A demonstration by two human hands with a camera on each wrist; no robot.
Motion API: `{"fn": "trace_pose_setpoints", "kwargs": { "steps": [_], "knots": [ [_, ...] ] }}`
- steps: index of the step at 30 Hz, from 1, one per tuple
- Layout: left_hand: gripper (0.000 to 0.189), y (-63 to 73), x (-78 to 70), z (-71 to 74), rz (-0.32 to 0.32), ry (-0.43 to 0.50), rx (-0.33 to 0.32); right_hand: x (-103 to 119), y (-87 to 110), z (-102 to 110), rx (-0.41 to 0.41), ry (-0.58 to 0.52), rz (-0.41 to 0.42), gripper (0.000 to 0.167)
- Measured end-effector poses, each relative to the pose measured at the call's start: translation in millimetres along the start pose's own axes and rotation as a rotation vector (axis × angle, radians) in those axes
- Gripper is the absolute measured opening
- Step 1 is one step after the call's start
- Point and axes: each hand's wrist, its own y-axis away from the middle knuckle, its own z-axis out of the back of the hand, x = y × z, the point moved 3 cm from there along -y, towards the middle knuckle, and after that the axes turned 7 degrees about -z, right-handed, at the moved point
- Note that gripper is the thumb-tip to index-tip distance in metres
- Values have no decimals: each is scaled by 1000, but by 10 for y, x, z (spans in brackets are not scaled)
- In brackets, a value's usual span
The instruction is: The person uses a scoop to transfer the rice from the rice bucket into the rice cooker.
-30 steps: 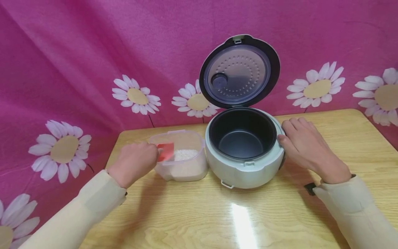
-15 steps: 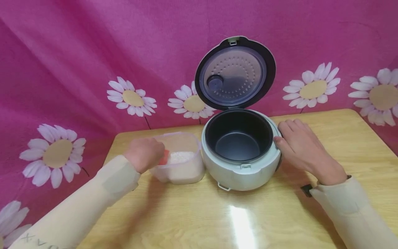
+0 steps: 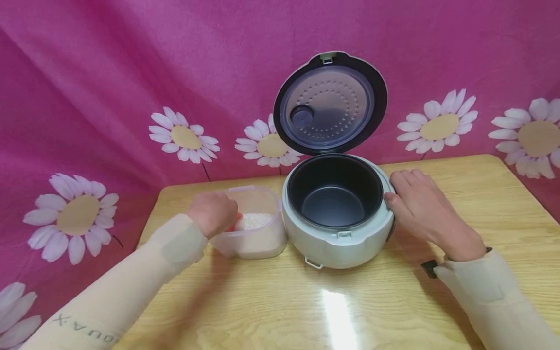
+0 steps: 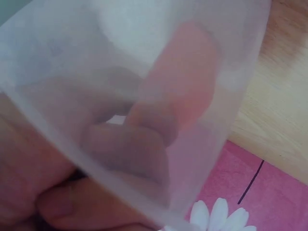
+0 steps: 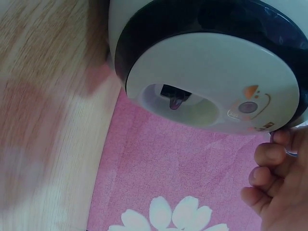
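Observation:
My left hand grips a red scoop by its handle inside a clear plastic container. White rice lies in the container beside the scoop. Through the translucent wall, the left wrist view shows the scoop's blurred red body and the curled fingers. The white rice cooker stands to the right with its lid up and its dark inner pot bare. My right hand holds the cooker's right edge, thumb at the rim, fingers bent at the side.
A wooden table carries everything, with a pink flowered cloth hanging behind it. The container sits right against the cooker's left side. The right wrist view shows the cooker's control panel.
My left hand has moved right and deeper into the container, and the scoop has gone down toward the rice, now mostly hidden by the hand. The right hand keeps its place on the cooker.

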Motion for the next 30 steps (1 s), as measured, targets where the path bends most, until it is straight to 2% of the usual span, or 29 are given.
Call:
{"fn": "trace_pose_setpoints", "kwargs": {
  "steps": [11,18,24,30],
  "knots": [
    [11,-77,33,-36,22,56,71,-1,24,4,-15,-8,6,28],
    [8,-93,45,-66,22,84,84,16,4,0,3,-19,1,30],
    [14,-128,31,-86,-2,76,65,11,23,-4,1,-18,-3,30],
    [22,-147,44,-93,-57,144,57,31,15,9,-35,-24,16,23]
  ]
}}
